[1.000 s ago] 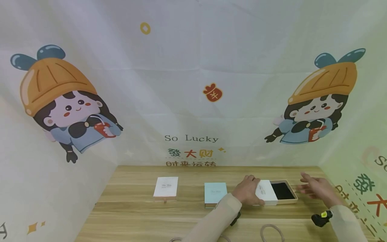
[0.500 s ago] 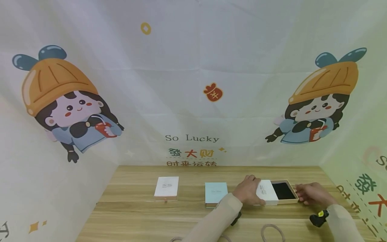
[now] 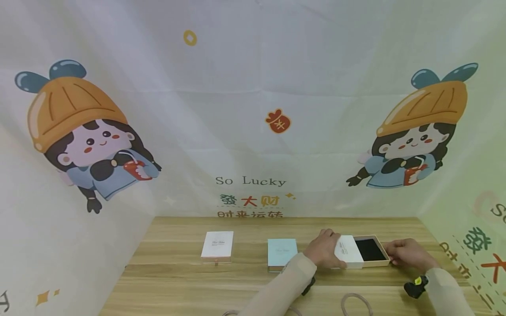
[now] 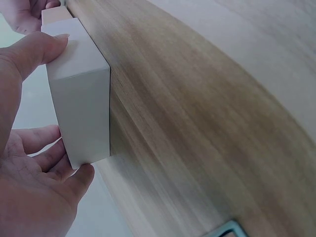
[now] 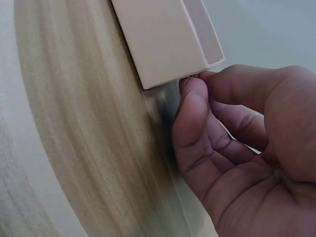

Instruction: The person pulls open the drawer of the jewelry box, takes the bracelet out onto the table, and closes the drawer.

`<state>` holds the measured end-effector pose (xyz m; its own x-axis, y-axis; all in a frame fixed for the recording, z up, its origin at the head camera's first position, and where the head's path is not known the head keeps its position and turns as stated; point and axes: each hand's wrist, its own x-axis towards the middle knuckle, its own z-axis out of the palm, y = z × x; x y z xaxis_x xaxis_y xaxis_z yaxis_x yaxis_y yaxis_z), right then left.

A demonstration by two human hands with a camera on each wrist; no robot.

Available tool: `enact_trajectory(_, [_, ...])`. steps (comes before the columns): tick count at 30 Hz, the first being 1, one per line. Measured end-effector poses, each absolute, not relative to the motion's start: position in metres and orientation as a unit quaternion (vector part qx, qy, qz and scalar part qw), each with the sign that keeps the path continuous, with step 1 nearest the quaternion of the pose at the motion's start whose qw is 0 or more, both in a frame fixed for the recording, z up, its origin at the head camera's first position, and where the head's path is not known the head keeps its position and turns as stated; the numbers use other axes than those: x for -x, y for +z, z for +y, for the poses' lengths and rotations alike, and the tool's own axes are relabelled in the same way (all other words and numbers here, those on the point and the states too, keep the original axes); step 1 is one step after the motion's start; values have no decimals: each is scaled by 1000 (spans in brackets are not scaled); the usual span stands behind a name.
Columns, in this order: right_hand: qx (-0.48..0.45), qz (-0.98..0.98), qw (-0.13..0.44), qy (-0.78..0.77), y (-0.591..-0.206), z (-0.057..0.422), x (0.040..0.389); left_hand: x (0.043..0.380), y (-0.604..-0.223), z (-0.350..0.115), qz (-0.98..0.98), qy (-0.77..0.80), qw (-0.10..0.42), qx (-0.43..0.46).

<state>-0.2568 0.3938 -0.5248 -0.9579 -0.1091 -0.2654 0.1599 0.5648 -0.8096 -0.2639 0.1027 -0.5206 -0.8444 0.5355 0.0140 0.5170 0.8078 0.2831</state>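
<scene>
A white drawer box lies on its side of the table with its sleeve (image 3: 349, 252) on the left and the drawer (image 3: 376, 263) pulled partway out to the right. Black padding (image 3: 369, 249) fills the drawer. My left hand (image 3: 323, 251) grips the sleeve, thumb on the near side and fingers on the far side, as the left wrist view shows. At the drawer's outer end is my right hand (image 3: 410, 254). In the right wrist view its thumb and forefinger pinch close together at the end wall (image 5: 165, 44); the pinched bit is hidden between them.
Left of the hands sit a light blue box (image 3: 282, 250), partly behind the left sleeve, and a white box (image 3: 217, 244) with a small tab. A clear tube loop (image 3: 356, 295) lies at the front of the wooden table (image 3: 186, 281). Printed cloth (image 3: 253, 153) rises behind.
My right hand has come left to the drawer's end, and its spread fingers have closed into a pinch there. The left hand and the box have hardly moved.
</scene>
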Motion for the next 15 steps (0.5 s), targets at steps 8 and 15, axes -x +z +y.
enact_trajectory(8, [-14,885,110,-452,-529,389,255,262,-520,103,950,142,32,-276])
enact_trajectory(15, [-1,896,97,-433,-526,384,254,262,-519,102,949,143,27,-280])
